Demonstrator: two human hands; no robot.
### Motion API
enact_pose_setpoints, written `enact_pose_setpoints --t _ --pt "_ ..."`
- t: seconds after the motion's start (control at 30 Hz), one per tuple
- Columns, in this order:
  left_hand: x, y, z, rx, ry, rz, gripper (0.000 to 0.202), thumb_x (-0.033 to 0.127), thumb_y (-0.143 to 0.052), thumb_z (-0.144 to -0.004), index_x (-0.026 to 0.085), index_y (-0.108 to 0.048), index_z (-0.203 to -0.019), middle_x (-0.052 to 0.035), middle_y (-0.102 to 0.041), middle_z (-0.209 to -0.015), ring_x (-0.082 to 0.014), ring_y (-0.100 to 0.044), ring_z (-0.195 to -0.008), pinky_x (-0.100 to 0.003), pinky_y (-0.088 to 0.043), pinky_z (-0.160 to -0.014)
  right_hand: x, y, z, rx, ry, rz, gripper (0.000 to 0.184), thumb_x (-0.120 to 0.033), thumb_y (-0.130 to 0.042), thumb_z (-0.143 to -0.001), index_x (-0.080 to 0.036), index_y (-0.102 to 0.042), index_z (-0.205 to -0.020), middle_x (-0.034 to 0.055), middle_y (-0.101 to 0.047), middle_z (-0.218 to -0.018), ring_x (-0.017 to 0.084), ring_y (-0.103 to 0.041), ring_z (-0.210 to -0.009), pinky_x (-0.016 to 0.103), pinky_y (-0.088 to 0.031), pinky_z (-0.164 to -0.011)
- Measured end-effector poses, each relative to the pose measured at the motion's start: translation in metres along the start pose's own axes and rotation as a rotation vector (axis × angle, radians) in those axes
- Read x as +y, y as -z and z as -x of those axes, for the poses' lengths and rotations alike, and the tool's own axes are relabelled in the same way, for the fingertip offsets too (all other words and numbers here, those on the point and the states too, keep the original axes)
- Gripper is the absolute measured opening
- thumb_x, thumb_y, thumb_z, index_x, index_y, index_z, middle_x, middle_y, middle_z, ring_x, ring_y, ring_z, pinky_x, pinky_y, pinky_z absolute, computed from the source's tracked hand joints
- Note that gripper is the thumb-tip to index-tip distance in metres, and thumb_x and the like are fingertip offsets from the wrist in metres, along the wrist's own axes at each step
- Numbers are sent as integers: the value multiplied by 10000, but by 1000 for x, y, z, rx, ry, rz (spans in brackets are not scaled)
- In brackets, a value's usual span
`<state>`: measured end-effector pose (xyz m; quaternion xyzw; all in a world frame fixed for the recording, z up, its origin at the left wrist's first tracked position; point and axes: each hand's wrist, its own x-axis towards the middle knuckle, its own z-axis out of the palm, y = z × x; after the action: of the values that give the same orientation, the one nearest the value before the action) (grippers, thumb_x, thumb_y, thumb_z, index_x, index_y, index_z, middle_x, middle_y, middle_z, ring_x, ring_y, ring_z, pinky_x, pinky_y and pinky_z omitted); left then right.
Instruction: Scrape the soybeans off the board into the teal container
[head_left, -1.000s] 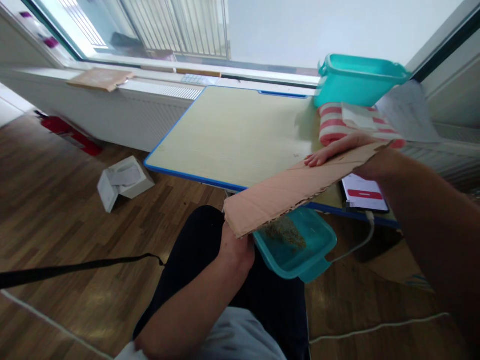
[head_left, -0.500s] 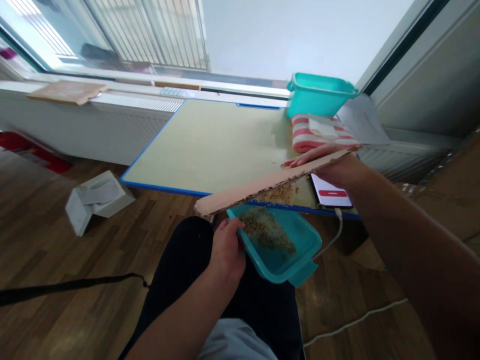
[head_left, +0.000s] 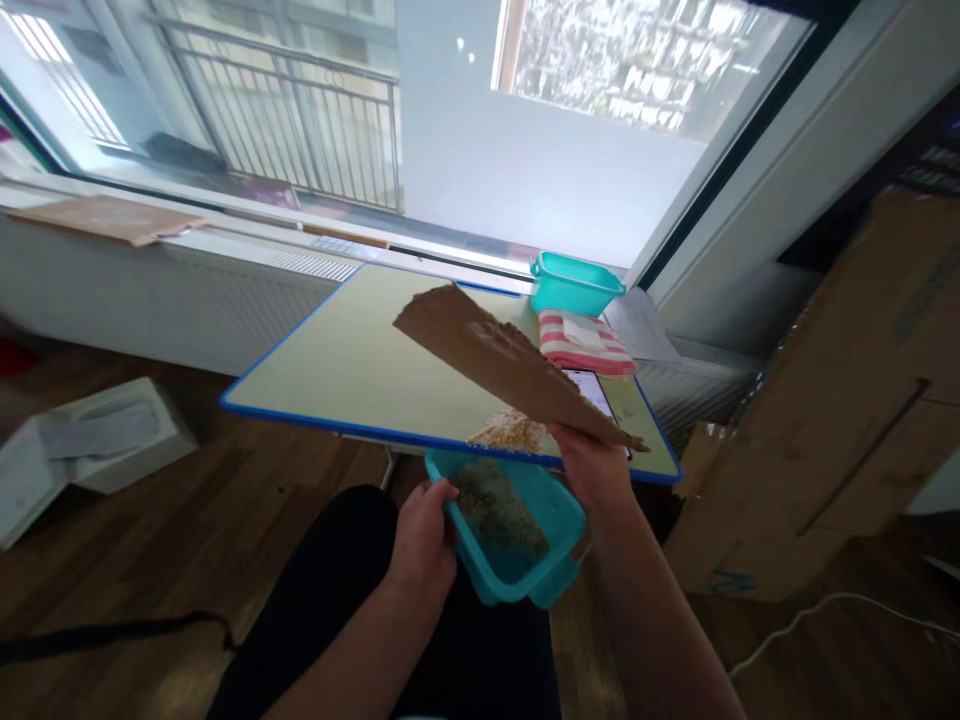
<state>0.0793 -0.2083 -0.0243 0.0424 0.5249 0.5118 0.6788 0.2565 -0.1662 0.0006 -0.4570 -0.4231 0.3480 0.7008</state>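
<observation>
My left hand (head_left: 426, 530) grips the near-left rim of a teal plastic tub (head_left: 559, 510), its thumb over the edge. Grains mixed with pale fine bits (head_left: 499, 510) lie inside the tub, which sits above my lap just under the table edge. My right hand (head_left: 592, 465) is closed on the lower right end of a torn cardboard piece (head_left: 487, 350), tilted above the table with its far end raised to the left. A pile of yellowish grains (head_left: 511, 430) lies at the table's front edge, above the tub. The cardboard partly covers a phone (head_left: 592, 388).
The pale table (head_left: 360, 350) has a blue rim. At its back right stand a second teal tub (head_left: 576, 283) and a folded red-striped towel (head_left: 577, 345). A large cardboard box (head_left: 840, 420) stands at right. An open white box (head_left: 105, 435) lies on the floor at left.
My right hand has turned the cardboard from slanting along the table edge to pointing up and left, uncovering more of the grain pile. The camera view has shifted; my left hand still holds the tub.
</observation>
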Motion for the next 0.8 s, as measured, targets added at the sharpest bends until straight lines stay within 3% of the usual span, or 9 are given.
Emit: enact_pose_setpoints --t 0.13,0.23,0.47,0.8 --pt "2 5 -1 15 6 -20 139 117 -544 -556 166 -490 -674 36 -474 -494 -102 -445 -375 -211 -326 -381 -1 2 0 131 -53 -161 323 -115 -703 -485 -225 -660 -786 -25 -697 -836 183 -618 -888 364 -490 -862" --pt "4 6 -3 11 26 -6 125 114 -546 -557 159 -492 -660 30 -487 -500 -96 -451 -382 -214 -353 -400 -2 4 -2 160 -79 -251 391 -86 -698 -459 -235 -657 -818 -35 -695 -891 168 -612 -925 354 -468 -903" --pt "9 5 -3 27 -2 36 156 86 -536 -552 154 -519 -691 24 -502 -518 -112 -488 -423 -224 -386 -430 5 5 -5 214 -50 -193 354 -82 -701 -457 -213 -648 -782 -32 -690 -845 157 -623 -874 332 -466 -886" --pt "7 8 -6 18 -12 41 132 86 -547 -555 155 -512 -661 56 -435 -484 -68 -396 -366 -199 -330 -408 2 3 -11 160 -26 -242 321 -76 -674 -463 -218 -642 -749 -54 -684 -825 146 -612 -857 373 -431 -926"
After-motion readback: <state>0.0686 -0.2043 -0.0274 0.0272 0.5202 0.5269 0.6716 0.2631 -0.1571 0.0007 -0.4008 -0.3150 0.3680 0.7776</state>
